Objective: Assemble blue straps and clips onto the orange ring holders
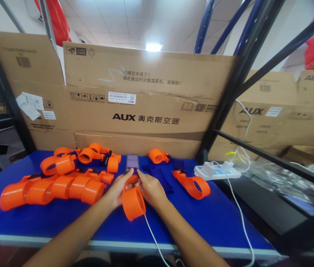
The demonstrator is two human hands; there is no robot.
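Holding an orange ring (133,204) by its handle in my left hand (120,190), I curled my right hand (153,190) against the handle's far end; whether those fingers gripped, I couldn't tell. From the ring, a phone (132,162) lay at twelve o'clock, more orange rings (62,186) between nine and ten, and a power strip (231,172) at two.

Left hand (120,190) and right hand (153,188) both grip an orange ring (133,206) over the blue table (120,231). Phone (132,161) just beyond. Ring cluster (62,186) left, two loose rings (187,182) right, power strip (199,172) farther right. AUX carton (146,130) behind.
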